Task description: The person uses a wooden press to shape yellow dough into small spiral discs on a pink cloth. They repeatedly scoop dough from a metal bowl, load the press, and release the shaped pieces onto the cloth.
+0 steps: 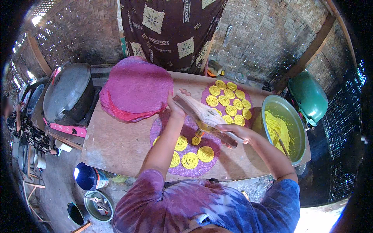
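Both my hands grip a wooden dough press (208, 114), held aslant over the table. My left hand (176, 105) is closed round its upper left end, and my right hand (237, 131) round its lower right end. Below it lies a round purple mat (182, 128) bearing several yellow dough spirals (190, 160). A small yellow coil (196, 140) sits right under the press's outlet. To the right, a second purple mat (248, 103) is covered with more yellow spirals (230, 110). The press and my left forearm hide part of the near mat.
A stack of pink and purple round mats (136, 87) lies at the table's (112, 138) far left. At right stands a green basin (298, 141) of yellow dough (276, 126) with a stick in it. A large lidded pot (67, 93) is farther left; buckets stand on the floor.
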Tool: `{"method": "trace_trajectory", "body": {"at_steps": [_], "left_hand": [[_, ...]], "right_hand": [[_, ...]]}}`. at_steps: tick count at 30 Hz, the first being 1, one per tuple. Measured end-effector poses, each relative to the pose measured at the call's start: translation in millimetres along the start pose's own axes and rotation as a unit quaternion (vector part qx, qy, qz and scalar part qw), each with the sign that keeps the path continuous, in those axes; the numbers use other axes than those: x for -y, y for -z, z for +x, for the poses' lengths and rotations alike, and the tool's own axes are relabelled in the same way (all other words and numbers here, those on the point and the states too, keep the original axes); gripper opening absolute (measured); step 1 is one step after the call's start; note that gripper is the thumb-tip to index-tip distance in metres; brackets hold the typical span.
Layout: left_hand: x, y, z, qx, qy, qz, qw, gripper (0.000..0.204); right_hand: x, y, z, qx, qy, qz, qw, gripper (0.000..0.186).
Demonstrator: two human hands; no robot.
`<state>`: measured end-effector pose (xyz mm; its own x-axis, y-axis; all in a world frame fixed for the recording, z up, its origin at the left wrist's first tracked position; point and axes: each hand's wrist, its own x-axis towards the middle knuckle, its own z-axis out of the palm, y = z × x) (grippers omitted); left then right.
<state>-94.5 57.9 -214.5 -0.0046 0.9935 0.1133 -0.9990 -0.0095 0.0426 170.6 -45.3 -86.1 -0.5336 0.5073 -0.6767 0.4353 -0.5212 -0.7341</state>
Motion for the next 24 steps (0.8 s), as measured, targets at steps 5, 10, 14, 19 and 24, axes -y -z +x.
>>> {"method": "trace_trajectory", "body": {"at_steps": [5, 10, 14, 19, 24], "left_hand": [[8, -7, -14, -0.02, 0.006, 0.013, 1.0, 0.056], [1, -26, 4, -0.063, -0.002, 0.018, 0.998, 0.056], [-3, -21, -10, -0.037, 0.017, 0.046, 0.998, 0.051], [32, -12, -8, 0.005, 0.044, -0.021, 0.999, 0.035], [39, 21, 26, 0.207, 0.066, -0.136, 0.967, 0.029]], "right_hand": [[2, -7, -23, -0.009, -0.013, 0.014, 1.0, 0.058], [-3, -12, -7, -0.061, 0.053, -0.021, 0.996, 0.052], [-15, -21, -16, -0.04, 0.051, 0.015, 0.998, 0.05], [-18, -5, -27, -0.1, 0.034, -0.065, 0.992, 0.052], [-46, 33, -2, 0.042, 0.121, 0.152, 0.98, 0.076]]}}
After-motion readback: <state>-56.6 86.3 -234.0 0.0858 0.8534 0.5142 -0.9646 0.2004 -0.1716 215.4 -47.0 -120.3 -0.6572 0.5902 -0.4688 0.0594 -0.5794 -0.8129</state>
